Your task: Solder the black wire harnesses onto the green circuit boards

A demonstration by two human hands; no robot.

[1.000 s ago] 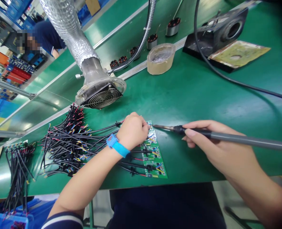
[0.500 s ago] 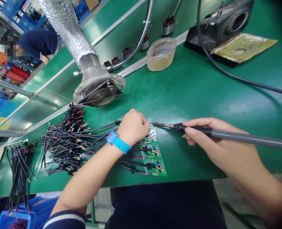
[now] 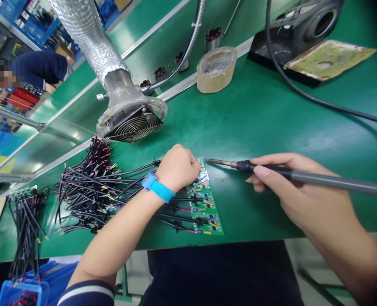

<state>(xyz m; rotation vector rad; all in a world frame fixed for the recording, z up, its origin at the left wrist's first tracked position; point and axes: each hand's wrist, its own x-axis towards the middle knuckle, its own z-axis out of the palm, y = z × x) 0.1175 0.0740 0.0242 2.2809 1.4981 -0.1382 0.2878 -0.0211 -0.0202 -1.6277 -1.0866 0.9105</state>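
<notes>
My right hand grips a soldering iron, its tip pointing left and sitting just off the top right edge of a green circuit board panel. Closed over the panel's upper left edge is my left hand, with a blue wrist strap behind it. A black cable runs into that hand, whose fingertips are mostly hidden. Several other black cables with red, blue and yellow wire ends lie across the lower part of the panel.
A heap of black cables lies left of my forearm. Above it hangs a fume extractor. Further back are a tape roll, motor stators and an iron stand with a yellow sponge. A person leans over at far left.
The soldering iron has drawn slightly right and its tip has come off the panel. My left hand stays in place. In the background, the person and the stators have shifted left.
</notes>
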